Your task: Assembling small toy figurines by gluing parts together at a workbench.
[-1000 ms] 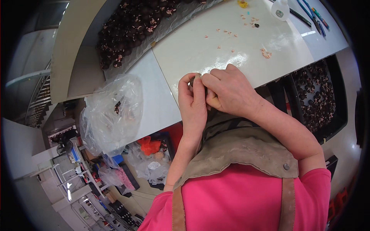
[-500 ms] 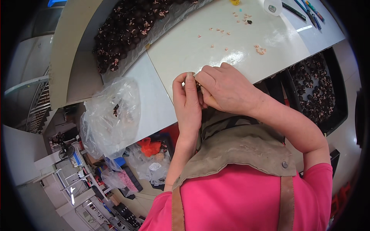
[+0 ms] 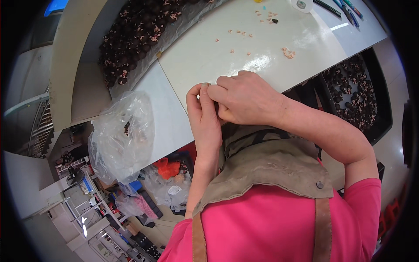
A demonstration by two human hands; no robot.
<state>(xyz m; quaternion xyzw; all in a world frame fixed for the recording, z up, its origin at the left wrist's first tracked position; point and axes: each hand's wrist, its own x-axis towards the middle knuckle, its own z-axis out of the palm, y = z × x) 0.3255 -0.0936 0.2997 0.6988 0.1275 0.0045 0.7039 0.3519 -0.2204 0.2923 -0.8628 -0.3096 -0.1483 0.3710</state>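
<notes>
My left hand [image 3: 204,111] and my right hand [image 3: 251,98] meet at the near edge of the white work board [image 3: 196,65]. Fingers on both hands are bent inward and pinched together, thumb against fingertips. Whatever sits between them is small and hidden by the fingers. Beyond the hands, small pale pink flakes [image 3: 288,53] lie scattered on the board, with one little dark piece [image 3: 275,21] among them. A large heap of dark round pieces with pink flecks [image 3: 135,39] fills the far left on clear plastic sheeting.
A crumpled clear plastic bag [image 3: 124,131] hangs over the table's left edge. At right stands a black crate [image 3: 384,118] of similar dark pieces. Pens [image 3: 349,13] and a white container [image 3: 302,5] lie at the far right. Bags, one red [image 3: 168,168], sit below the table.
Both hands have shifted slightly left in the picture, along with the whole scene. They stay pinched together; the dark bit glimpsed between the fingers before is now covered.
</notes>
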